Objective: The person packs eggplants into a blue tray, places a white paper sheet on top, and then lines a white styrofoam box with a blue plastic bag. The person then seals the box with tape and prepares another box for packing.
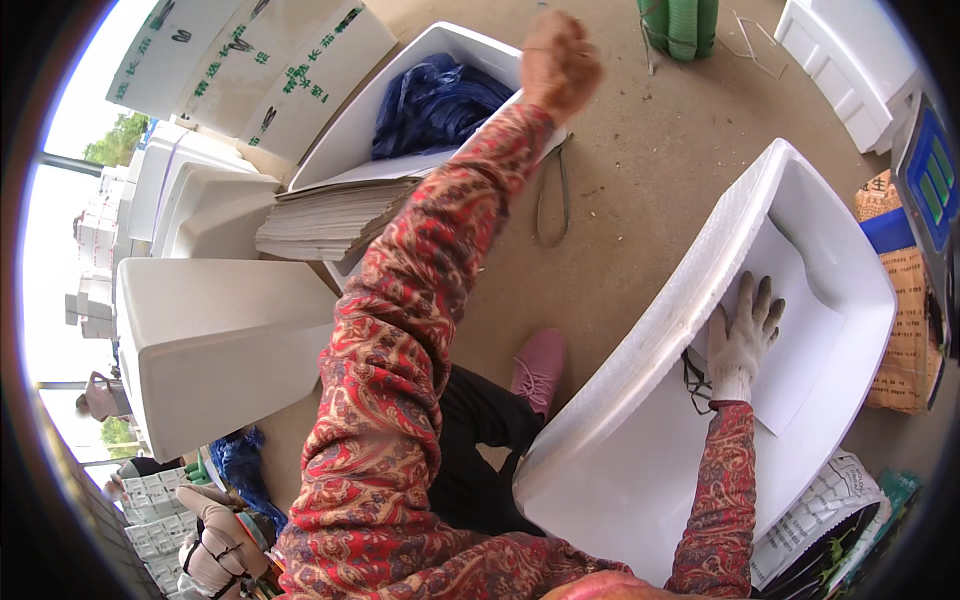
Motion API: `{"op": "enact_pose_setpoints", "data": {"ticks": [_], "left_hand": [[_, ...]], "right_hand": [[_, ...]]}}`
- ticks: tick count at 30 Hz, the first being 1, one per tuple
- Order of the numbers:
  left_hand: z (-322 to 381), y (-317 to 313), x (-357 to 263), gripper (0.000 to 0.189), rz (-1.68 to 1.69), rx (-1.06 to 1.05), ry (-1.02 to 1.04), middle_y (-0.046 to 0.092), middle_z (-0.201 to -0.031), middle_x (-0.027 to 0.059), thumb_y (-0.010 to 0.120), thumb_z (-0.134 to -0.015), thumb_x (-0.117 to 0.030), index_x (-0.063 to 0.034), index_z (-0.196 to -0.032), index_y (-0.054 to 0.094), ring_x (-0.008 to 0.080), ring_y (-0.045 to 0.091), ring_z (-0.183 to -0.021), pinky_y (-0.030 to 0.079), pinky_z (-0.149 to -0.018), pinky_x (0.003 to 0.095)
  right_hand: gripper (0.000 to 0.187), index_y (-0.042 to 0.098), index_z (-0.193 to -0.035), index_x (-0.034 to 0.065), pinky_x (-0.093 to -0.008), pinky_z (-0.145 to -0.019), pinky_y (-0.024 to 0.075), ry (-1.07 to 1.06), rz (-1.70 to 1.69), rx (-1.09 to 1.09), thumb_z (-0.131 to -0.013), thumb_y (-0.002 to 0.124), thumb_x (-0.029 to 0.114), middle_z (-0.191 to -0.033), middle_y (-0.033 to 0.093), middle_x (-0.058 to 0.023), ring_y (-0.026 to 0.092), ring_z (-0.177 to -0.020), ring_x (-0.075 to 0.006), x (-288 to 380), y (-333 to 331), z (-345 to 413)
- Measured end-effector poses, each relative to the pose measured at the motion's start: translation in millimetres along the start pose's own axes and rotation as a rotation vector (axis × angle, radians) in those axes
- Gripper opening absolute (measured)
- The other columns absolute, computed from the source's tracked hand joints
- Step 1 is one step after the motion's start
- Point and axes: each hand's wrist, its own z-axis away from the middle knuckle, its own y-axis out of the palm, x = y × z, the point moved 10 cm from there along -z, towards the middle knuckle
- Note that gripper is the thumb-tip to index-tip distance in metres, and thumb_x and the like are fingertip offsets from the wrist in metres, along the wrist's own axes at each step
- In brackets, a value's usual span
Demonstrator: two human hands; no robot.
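Observation:
My right hand (739, 337), in a white knit glove with greyed fingertips, lies flat with fingers spread on a white sheet (806, 352). The sheet is inside a large white foam box (626, 480). Beside the glove is a thin dark cord (697, 386), partly hidden by the box wall. My bare left hand (561, 64) is stretched far forward, near the corner of a second foam box (330, 146). Its fingers look curled, but it is blurred and I cannot see whether anything is in it. Crumpled blue plastic film (442, 105) and a thick stack of paper sheets (337, 221) are at that second box.
White foam boxes (225, 337) stand at the left, with boxes bearing green writing (247, 67) behind. A green bundle (679, 26) and a loop of strap (555, 202) are on the floor. A scale-like display (930, 172) is at right; a person (217, 540) is at lower left.

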Motion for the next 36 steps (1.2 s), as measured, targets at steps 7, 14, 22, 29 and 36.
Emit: {"op": "enact_pose_setpoints", "data": {"ticks": [7, 14, 22, 29, 36], "left_hand": [[22, -7, 282, 0.044, -0.834, 0.528, -0.456, 0.051, -0.148, 0.024, 0.061, -0.088, -0.015, 0.0022, -0.128, 0.065, 0.044, 0.061, -0.127, 0.051, -0.107, 0.0475], [36, 35, 328, 0.056, -0.908, 0.723, -0.316, 0.052, -0.152, 0.0232, 0.055, -0.096, -0.013, -0.0163, -0.151, 0.05, 0.042, 0.067, -0.119, 0.056, -0.099, 0.0493], [-36, -63, 246, 0.038, -0.906, 0.258, -0.235, 0.073, -0.119, 0.0207, 0.05, -0.093, -0.029, -0.0116, -0.113, 0.076, 0.0413, 0.068, -0.113, 0.05, -0.1, 0.0504], [-67, -177, 114, 0.027, -0.938, 0.138, 0.032, 0.075, -0.093, 0.0213, 0.051, -0.089, -0.021, -0.0084, -0.095, 0.075, 0.041, 0.071, -0.092, 0.045, -0.091, 0.0514], [-74, -269, -77, 0.018, -0.766, -0.112, 0.408, 0.072, -0.087, 0.0213, 0.056, -0.099, -0.015, -0.0023, -0.1, 0.069, 0.0403, 0.07, -0.081, 0.055, -0.071, 0.0442]], "right_hand": [[0.075, 0.035, -0.161, 0.0156, -0.0611, -0.124, 0.0194, -0.06, 0.062, -0.049, -0.093, 0.065, 0.031, -0.17, 0.024, -0.0166, 0.013, -0.156, -0.0499, -6, 11, -4], [0.085, 0.034, -0.16, 0.0099, -0.0572, -0.128, 0.0105, -0.204, -0.071, -0.142, -0.09, 0.065, 0.048, -0.169, 0.022, -0.0232, 0.01, -0.157, -0.0476, -9, 17, 1], [0.078, 0.034, -0.161, 0.0131, -0.0596, -0.125, 0.0189, -0.107, 0.034, -0.09, -0.091, 0.066, 0.03, -0.169, 0.026, -0.0177, 0.017, -0.155, -0.0491, -1, 3, -2], [0.071, 0.034, -0.161, 0.0181, -0.0626, -0.123, 0.0193, -0.023, -0.033, -0.02, -0.099, 0.059, 0.041, -0.17, 0.024, -0.0151, 0.016, -0.155, -0.049, 1, -5, -2], [0.076, 0.033, -0.162, 0.0211, -0.0615, -0.124, 0.0187, 0.14, -0.096, 0.146, -0.097, 0.061, 0.048, -0.171, 0.024, -0.0128, 0.016, -0.157, -0.0442, -10, -25, -14]]}}
